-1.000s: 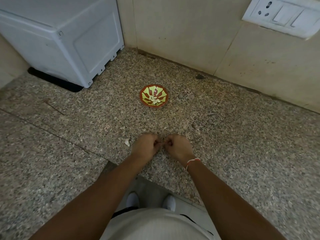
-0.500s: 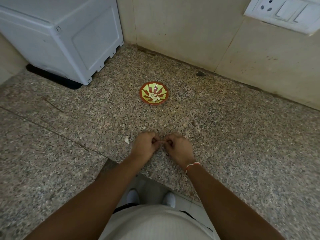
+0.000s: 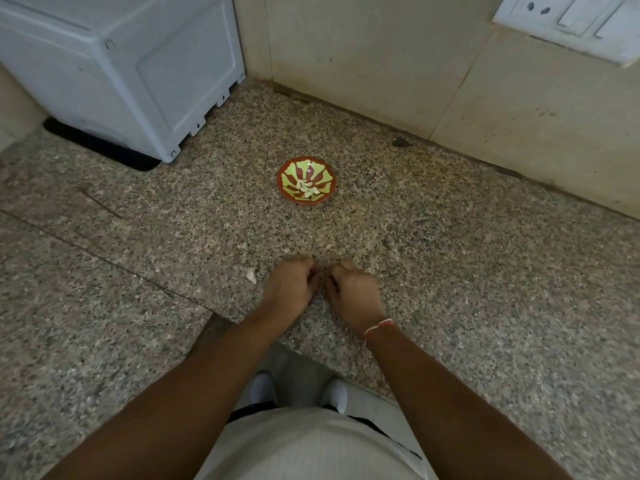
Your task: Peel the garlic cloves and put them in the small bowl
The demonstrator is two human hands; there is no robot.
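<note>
A white appliance (image 3: 114,67) stands at the far left of the speckled granite counter (image 3: 485,271). A pale scrap of garlic skin (image 3: 251,275) lies just left of the left hand (image 3: 290,289). Both hands meet knuckle to knuckle, fingers curled inward around something too small and hidden to identify; the right hand (image 3: 355,294) wears a red-and-white thread (image 3: 378,326) at the wrist. Beyond them, well apart, the small bowl (image 3: 306,180) holds several peeled garlic cloves (image 3: 306,188). A switch plate (image 3: 571,19) sits on the wall at upper right.
</note>
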